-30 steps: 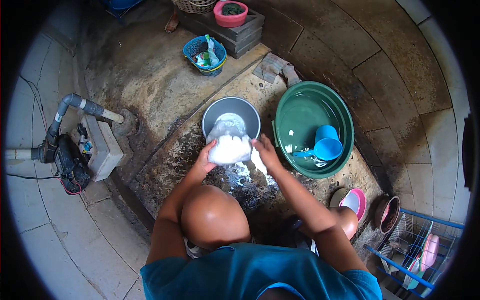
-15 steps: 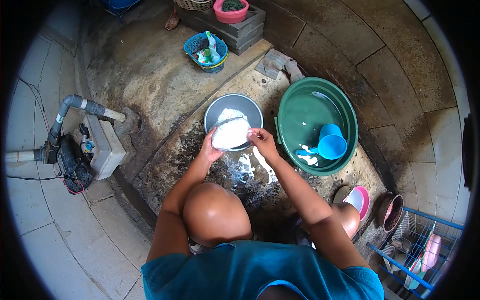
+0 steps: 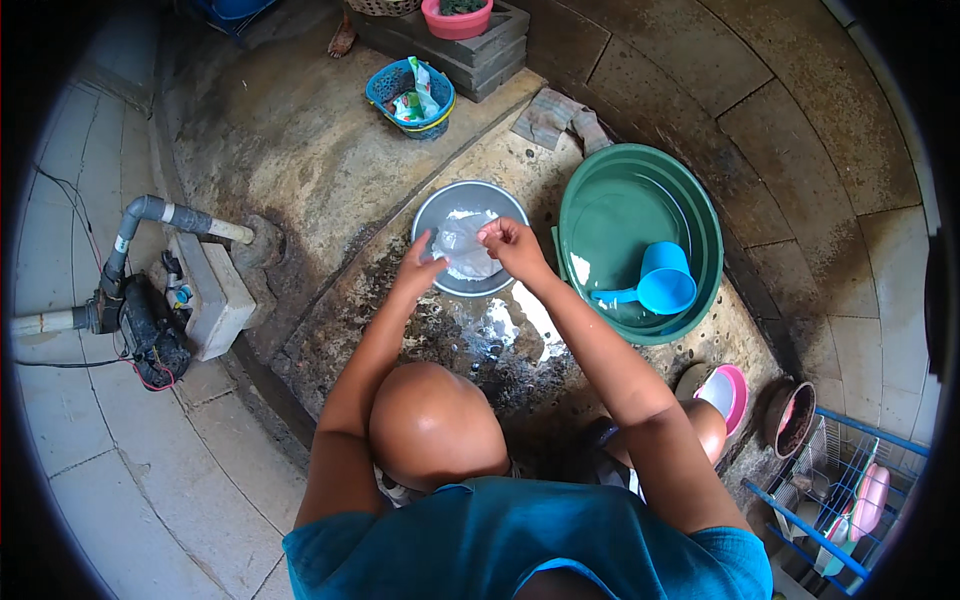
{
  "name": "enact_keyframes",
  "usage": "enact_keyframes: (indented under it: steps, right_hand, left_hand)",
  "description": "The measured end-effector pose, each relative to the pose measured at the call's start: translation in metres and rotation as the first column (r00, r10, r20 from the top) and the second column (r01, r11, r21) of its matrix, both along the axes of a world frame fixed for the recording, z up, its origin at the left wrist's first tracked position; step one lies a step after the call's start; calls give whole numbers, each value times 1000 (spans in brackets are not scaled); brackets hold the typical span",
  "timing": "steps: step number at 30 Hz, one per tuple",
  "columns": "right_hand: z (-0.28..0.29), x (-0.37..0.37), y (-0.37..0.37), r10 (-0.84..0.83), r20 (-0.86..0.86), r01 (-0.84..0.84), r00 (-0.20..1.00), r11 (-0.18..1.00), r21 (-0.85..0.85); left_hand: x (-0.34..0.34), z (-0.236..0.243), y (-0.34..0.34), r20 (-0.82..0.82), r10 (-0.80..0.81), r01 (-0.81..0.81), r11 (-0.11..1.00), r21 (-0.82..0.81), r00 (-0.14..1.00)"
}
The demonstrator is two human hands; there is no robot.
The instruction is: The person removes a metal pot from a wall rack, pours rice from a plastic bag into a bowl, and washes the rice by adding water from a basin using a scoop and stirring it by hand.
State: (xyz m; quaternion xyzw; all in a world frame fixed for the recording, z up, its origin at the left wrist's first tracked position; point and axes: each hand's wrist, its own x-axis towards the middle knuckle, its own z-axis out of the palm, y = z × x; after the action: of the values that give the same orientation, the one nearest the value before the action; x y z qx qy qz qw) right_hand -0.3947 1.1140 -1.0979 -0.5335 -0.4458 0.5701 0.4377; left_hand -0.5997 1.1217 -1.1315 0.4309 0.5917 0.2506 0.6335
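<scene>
A clear plastic bag (image 3: 461,242) hung from the right hand (image 3: 516,250).
Those fingers pinched it; the left hand (image 3: 412,273) stood part-open to their left, contact unclear. The grey basin (image 3: 440,206) lay beneath both. Bag-handling seemed in hand; the next move probably called for steady pinching.

**No legible text**

Cannot read any word, number or sign in the head view. Can make out coloured print on a white-and-green packet (image 3: 424,92) in the blue basket (image 3: 425,130) (too small and blurred to read). Can also see pale bands along the grey pipe (image 3: 142,206), but cannot tell label from bare pipe. Likewise cannot tell whether a blue-and-white patch (image 3: 179,293) near the black pump (image 3: 150,328) bears lettering.
</scene>
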Motion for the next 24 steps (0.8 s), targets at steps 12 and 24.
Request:
enact_keyframes:
  steps: [12,24]
  right_hand:
    - [52,12,27,33,450,-142,893,967,212]
    - [61,13,39,-53,631,-128,774,963,238]
  left_hand:
    - [27,45,40,-62,43,9,750,661,997]
    - [5,67,34,208,56,-130,925,358,976]
